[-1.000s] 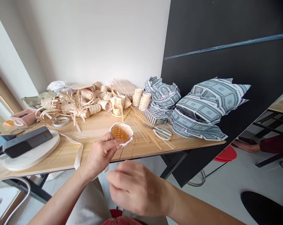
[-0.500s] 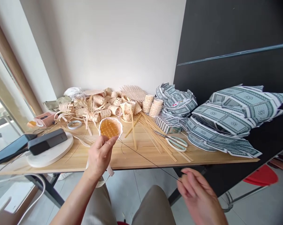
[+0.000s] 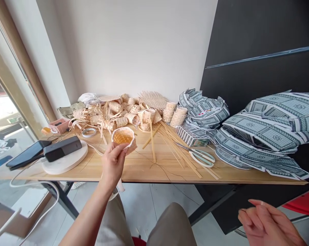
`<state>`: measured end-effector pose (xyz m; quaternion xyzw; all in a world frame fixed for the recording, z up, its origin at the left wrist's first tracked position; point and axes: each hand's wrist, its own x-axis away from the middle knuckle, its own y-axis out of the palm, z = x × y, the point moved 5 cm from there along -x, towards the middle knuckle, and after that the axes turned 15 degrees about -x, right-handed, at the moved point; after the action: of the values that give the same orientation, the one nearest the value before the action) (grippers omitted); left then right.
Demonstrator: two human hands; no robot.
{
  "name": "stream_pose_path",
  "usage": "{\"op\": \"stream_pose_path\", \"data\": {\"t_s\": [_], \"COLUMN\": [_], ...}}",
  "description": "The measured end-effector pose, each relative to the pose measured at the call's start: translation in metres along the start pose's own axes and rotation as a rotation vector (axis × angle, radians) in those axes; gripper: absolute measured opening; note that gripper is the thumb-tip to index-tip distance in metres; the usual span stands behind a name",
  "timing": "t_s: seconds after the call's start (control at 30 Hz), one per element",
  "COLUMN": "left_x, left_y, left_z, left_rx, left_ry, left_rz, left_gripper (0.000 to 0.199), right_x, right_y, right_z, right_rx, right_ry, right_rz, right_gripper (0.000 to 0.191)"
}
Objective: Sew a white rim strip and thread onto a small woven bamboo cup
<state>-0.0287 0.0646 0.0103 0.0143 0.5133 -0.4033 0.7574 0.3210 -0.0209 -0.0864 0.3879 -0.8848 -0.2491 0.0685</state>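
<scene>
My left hand (image 3: 113, 164) pinches the near rim of a small woven cup (image 3: 123, 137), whose amber inside faces up and whose rim is edged in white. A thin dark thread (image 3: 167, 171) runs loosely from near the cup over the table's front edge. Low at the right, my right hand (image 3: 267, 222) is held off the table with its fingers curled together; whether it pinches the thread's end is too fine to see. Pale strips hang below my left hand.
Woven cups and strip scraps (image 3: 113, 112) lie along the wall. Long strips and scissors (image 3: 202, 157) rest mid-right, beside folded-card pieces (image 3: 267, 126). A power bank (image 3: 62, 148) sits on a round white board (image 3: 67, 167); tape (image 3: 89, 132) is behind it.
My right hand has moved right, away from the cup. The thread, taut before, now hangs slack. The cup has tipped so its outer side shows more, and the view has shifted left.
</scene>
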Motion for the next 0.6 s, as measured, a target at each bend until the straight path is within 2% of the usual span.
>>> {"op": "stream_pose_path", "data": {"t_s": [0.03,0.13,0.2,0.23,0.3,0.4,0.5,0.6], "left_x": [0.001,0.009,0.016,0.018,0.023,0.026,0.027,0.027], "left_y": [0.003,0.014,0.02,0.023,0.025,0.027,0.025,0.024], "left_z": [0.0,0.005,0.012,0.016,0.022,0.028,0.032,0.035], "left_rx": [0.134,0.531,0.714,0.773,0.849,0.912,0.951,0.964], "left_ry": [-0.096,-0.376,-0.498,-0.536,-0.588,-0.621,-0.626,-0.613], "left_rz": [-0.058,-0.213,-0.271,-0.291,-0.327,-0.384,-0.39,-0.375], "left_gripper": [0.012,0.014,0.015,0.015,0.014,0.014,0.014,0.014], "right_x": [0.008,0.038,0.061,0.073,0.089,0.099,0.101,0.103], "right_y": [0.019,0.083,0.122,0.138,0.164,0.188,0.197,0.197], "right_z": [-0.008,-0.034,-0.048,-0.055,-0.062,-0.062,-0.058,-0.056], "right_rx": [0.025,0.219,0.402,0.424,0.47,0.544,0.581,0.578], "right_ry": [-0.022,-0.163,-0.374,-0.511,-0.717,-0.905,-0.967,-1.0], "right_rz": [-0.043,-0.338,-0.539,-0.639,-0.753,-0.801,-0.823,-0.83], "right_gripper": [0.009,0.015,0.009,0.01,0.015,0.02,0.023,0.023]}}
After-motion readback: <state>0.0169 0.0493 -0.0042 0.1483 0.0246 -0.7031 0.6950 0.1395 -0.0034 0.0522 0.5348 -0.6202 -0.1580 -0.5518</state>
